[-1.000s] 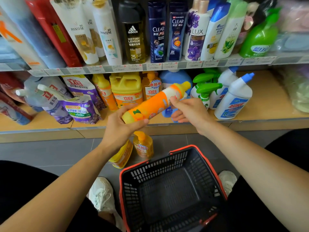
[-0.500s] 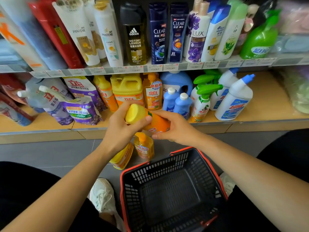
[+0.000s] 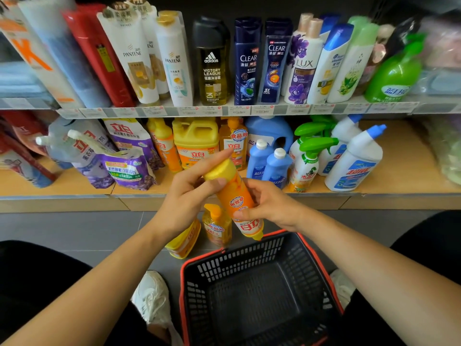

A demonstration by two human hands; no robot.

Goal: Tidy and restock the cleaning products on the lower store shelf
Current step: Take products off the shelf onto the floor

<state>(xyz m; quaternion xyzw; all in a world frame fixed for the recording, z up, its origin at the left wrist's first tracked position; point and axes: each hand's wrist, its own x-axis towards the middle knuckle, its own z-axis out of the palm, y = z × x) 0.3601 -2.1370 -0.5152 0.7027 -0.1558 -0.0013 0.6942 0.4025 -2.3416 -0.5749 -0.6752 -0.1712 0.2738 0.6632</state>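
Observation:
An orange dish-soap bottle (image 3: 237, 196) hangs upside down in front of the lower shelf (image 3: 149, 196), its yellow base up and its cap pointing at the basket. My left hand (image 3: 189, 193) grips the base end, thumb and forefinger round it. My right hand (image 3: 269, 206) holds the lower part near the label. Two more yellow-orange bottles stand on the floor below: a small pump bottle (image 3: 216, 227) and a tilted one (image 3: 184, 242).
A black basket with a red rim (image 3: 321, 268) sits empty on the grey floor between my shoes. The lower shelf carries refill pouches (image 3: 127, 168), a yellow jug (image 3: 195, 141), blue bottles (image 3: 277, 163), green sprayers (image 3: 308, 161) and white toilet cleaners (image 3: 354, 161). Shampoo bottles fill the upper shelf.
The orange bottle has turned from lying sideways, cap up right, to upside down, cap toward the basket. Both hands kept hold and dropped slightly toward me.

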